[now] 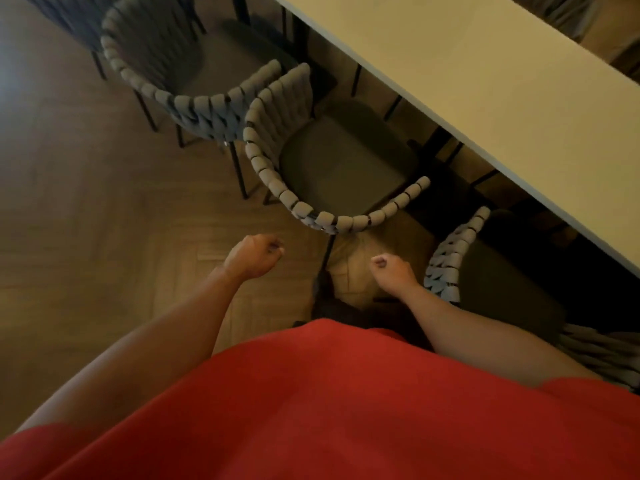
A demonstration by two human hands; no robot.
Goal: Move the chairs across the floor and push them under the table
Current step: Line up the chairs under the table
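Wood-plank floor (86,202) fills the left side. 3 grey woven-back chairs line the table's near edge. The left chair (207,112) is only partly under. The left hand (254,256) hovers with fingers curled shut, holding nothing. Just beyond it is the middle chair (346,157), seat partly under. The right hand (391,270) is likewise fisted, beside the right chair (446,268) and the pale table (502,98).

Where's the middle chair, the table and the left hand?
middle chair (346,157): head view, on its dark seat.
table (467,81): head view, on its pale top.
left hand (256,254): head view, on its back.
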